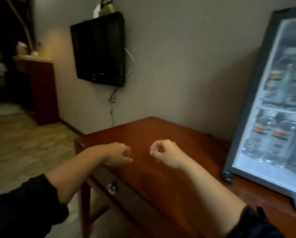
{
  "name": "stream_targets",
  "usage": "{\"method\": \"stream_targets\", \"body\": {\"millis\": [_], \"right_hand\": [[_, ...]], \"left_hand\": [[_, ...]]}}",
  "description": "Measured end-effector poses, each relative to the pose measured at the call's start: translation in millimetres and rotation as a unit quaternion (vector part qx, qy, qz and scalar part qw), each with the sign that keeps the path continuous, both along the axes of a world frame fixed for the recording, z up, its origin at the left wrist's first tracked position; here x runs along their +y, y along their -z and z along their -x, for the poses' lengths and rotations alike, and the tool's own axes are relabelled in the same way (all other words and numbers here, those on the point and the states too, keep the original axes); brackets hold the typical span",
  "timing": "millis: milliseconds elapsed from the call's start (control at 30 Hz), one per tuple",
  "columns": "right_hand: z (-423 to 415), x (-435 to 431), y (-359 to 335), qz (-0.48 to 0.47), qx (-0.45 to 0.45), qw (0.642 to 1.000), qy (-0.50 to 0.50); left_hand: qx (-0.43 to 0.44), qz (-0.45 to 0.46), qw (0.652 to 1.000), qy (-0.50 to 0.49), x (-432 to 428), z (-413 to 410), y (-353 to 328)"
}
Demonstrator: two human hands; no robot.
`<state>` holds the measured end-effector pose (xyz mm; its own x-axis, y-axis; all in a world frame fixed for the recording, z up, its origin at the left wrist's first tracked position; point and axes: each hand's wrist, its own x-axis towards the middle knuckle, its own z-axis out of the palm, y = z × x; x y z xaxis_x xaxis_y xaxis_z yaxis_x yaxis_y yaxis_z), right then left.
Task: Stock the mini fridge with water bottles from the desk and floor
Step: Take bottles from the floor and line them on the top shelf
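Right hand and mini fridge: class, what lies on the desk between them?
Only bare wooden desk top lies between the right hand and the mini fridge, seen in the head view.
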<state>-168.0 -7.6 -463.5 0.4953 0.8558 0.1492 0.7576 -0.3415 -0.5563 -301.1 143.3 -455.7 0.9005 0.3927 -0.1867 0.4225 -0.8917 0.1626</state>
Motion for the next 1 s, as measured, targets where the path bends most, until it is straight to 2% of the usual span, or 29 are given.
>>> {"method": "stream_targets", "body": {"millis": [267, 600, 800, 1000], "right_hand": [[90, 113, 51, 0.033, 0.063, 0.987, -0.146], [190, 209, 154, 0.109, 0.145, 0.953, -0.244], [224, 241, 245, 0.204, 0.202, 0.918, -0.275], [230, 247, 326, 0.278, 0.279, 0.882, -0.257]], "left_hand": [[0.014, 0.054, 0.992, -0.115, 75, 106, 60], [0.037, 0.156, 0.953, -0.258, 131, 215, 161], [0.017, 0.228, 0.908, -0.352, 140, 266, 255], [-0.015, 0.305, 0.84, -0.448, 128, 291, 352]]}}
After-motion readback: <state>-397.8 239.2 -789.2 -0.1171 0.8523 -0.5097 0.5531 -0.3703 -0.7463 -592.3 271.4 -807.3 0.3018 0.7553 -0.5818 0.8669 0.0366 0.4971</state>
